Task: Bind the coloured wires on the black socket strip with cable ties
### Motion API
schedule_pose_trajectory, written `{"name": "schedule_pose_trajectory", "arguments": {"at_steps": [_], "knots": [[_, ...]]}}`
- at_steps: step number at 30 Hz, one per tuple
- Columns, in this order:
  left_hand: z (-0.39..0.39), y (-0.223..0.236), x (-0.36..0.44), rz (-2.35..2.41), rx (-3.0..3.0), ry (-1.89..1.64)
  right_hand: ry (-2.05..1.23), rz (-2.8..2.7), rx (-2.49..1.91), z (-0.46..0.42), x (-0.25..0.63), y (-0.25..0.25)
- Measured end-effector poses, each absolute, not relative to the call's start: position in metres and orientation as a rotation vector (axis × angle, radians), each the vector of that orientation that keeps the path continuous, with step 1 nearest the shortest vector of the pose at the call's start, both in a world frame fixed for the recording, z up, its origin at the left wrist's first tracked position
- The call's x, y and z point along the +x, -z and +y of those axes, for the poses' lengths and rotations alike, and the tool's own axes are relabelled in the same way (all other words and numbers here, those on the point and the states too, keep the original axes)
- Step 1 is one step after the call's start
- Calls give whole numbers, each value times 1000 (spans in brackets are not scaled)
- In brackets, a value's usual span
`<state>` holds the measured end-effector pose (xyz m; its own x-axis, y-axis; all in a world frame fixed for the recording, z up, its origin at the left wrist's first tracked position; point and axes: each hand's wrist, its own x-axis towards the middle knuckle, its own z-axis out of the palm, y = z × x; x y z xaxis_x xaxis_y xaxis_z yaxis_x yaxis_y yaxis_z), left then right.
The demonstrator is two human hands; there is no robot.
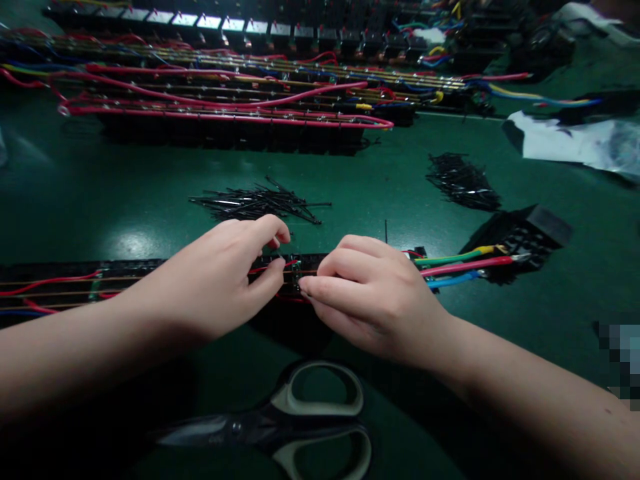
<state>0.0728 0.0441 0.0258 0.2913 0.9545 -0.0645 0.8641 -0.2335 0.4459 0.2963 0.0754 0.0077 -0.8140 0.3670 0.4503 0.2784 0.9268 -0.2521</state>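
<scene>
left hand (220, 273) curled with a gap between thumb and finger, right hand (373, 293) pinched at the long black strip (133, 268) with wires — can't tell what's inside, strip lying on green bench (125, 220), scissors (300, 417) nearby

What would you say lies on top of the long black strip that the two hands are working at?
Thin red wires and brass-coloured lines run along the strip. The left hand and right hand cover parts of it; whatever is beneath them cannot be seen.
</scene>
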Motion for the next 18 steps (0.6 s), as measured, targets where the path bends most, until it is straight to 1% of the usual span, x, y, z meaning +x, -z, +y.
{"name": "schedule_pose_trajectory", "arguments": {"at_steps": [6, 18], "knots": [[45, -23, 73, 1604, 2242, -308, -210, -2592, -485, 71, 295, -10], [46, -27, 74, 1487, 2056, -467, -165, -2619, -489, 67, 294, -14]]}}
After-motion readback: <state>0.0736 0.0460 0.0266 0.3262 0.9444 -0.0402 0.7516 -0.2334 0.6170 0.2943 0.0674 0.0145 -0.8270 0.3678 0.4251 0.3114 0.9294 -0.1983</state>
